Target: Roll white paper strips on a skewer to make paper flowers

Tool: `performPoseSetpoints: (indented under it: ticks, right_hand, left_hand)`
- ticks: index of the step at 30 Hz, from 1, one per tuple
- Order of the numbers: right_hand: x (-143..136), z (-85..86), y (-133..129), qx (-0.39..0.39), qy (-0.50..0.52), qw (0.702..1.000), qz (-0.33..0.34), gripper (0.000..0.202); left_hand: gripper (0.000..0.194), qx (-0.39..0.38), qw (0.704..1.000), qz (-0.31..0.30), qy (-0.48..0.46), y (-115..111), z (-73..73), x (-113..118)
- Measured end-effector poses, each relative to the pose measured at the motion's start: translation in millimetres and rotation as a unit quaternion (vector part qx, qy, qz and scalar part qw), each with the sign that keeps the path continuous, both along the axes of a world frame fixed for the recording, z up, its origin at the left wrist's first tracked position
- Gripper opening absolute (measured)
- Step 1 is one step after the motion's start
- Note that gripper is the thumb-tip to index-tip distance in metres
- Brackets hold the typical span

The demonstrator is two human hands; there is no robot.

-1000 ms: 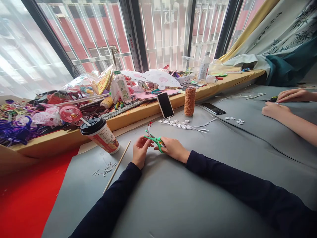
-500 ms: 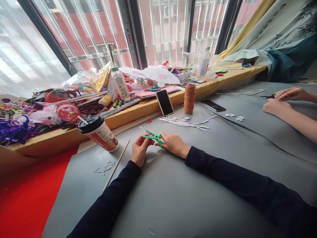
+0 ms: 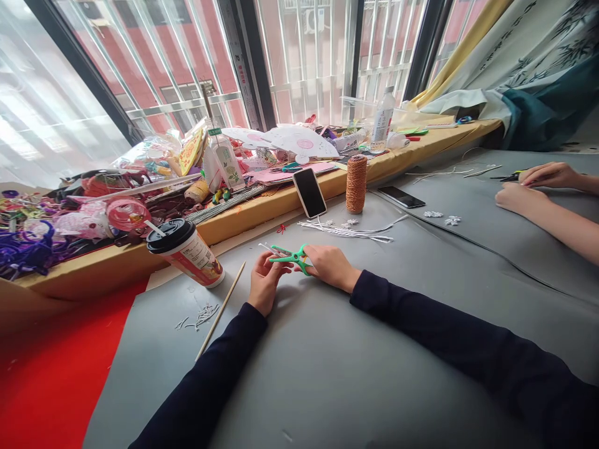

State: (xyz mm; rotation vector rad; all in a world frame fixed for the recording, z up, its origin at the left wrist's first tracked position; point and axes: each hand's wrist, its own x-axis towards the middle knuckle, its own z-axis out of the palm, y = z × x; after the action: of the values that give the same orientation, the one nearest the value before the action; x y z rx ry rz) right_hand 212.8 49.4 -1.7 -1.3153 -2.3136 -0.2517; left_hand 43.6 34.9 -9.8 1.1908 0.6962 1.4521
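My right hand [image 3: 331, 267] is closed round the handles of green scissors [image 3: 294, 254], whose blades point left. My left hand [image 3: 266, 284] pinches a thin white cord [image 3: 264, 247] right at the blades; its end sticks out past my fingers, and the rest is hidden. Beyond my hands lie a bundle of white cords [image 3: 349, 232] and small white knotted pieces [image 3: 350, 223]. Short white offcuts [image 3: 204, 316] and a thin wooden stick [image 3: 221, 310] rest left of my left forearm.
A lidded paper cup [image 3: 187, 252] stands at the left. Behind are a propped phone [image 3: 309, 193], an orange twine spool [image 3: 356, 185] and a flat phone [image 3: 401, 197]. Another person's hands [image 3: 533, 187] work at the right. A cluttered ledge [image 3: 262, 215] runs along the window.
The scissors' blades have shifted slightly and look less spread. The white cord's end now points further left. Both hands stay in nearly the same place.
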Motion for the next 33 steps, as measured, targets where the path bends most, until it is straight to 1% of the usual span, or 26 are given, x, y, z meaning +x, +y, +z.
performPoseSetpoints:
  ticks: [3,5,7,8,9,10,12,13,14,15,16,17,19,22,26,31,33]
  right_hand:
    - [2.8,-0.3,1.9,-0.002,0.015,1.0,0.008,0.038]
    - [3.8,-0.9,2.9,-0.019,0.049,0.998,0.026,0.034]
    - [3.3,-1.0,3.3,-0.059,0.122,0.989,0.055,0.03]
    - [2.4,-0.7,3.0,-0.09,0.175,0.978,0.074,0.029]
    - [0.9,-0.3,2.5,-0.128,0.237,0.958,0.097,0.028]
    - [-1.1,0.2,1.5,-0.171,0.3,0.93,0.125,0.029]
    - [-6.0,1.1,-1.1,-0.263,0.412,0.853,0.186,0.03]
    - [-8.6,1.3,-2.6,-0.302,0.454,0.812,0.21,0.031]
    - [-11.1,1.3,-4.2,-0.33,0.488,0.777,0.224,0.031]
    - [-13.3,1.2,-5.6,-0.344,0.515,0.752,0.226,0.03]
    - [-15.0,0.9,-6.9,-0.348,0.538,0.736,0.22,0.03]
    - [-16.3,0.7,-8.0,-0.344,0.557,0.726,0.21,0.029]
    - [-17.3,0.8,-9.3,-0.331,0.584,0.715,0.195,0.028]
    - [-16.2,2.7,-9.6,-0.331,0.596,0.705,0.195,0.029]
    - [-14.1,5.3,-8.5,-0.331,0.584,0.716,0.191,0.029]
    - [-15.5,2.4,-7.3,-0.338,0.565,0.714,0.237,0.033]
    - [-16.7,0.9,-7.4,-0.334,0.569,0.716,0.228,0.034]
  left_hand:
    - [0.025,0.001,1.0,-0.001,0.02,-0.4,0.6,0.1]
    - [0.024,-0.001,1.0,-0.004,0.019,-0.7,1.1,0.0]
    - [0.021,-0.003,1.0,-0.004,0.019,-0.8,1.6,-0.1]
    - [0.02,-0.001,1.0,-0.002,0.024,-0.8,1.8,-0.1]
    - [0.02,0.001,1.0,0.001,0.03,-0.8,2.0,0.0]
    - [0.019,0.004,0.999,0.004,0.038,-0.8,2.1,0.1]
    - [0.019,0.012,0.999,0.01,0.052,-0.8,2.2,0.2]
    - [0.019,0.018,0.998,0.015,0.058,-0.9,2.1,0.3]
    - [0.019,0.025,0.997,0.02,0.067,-1.1,2.0,0.4]
    - [0.018,0.032,0.996,0.024,0.078,-1.3,1.8,0.5]
    - [0.018,0.041,0.995,0.028,0.092,-1.6,1.6,0.7]
    - [0.017,0.049,0.992,0.03,0.109,-1.9,1.4,0.9]
    - [0.015,0.062,0.987,0.033,0.141,-2.4,1.0,1.4]
    - [0.017,0.059,0.984,0.034,0.165,-2.4,0.7,1.8]
    - [0.02,0.031,0.984,0.022,0.173,-2.0,1.9,1.1]
    - [0.019,0.018,0.988,0.002,0.154,-2.2,3.6,0.9]
    - [0.02,0.013,0.989,-0.008,0.147,-2.4,3.3,1.2]
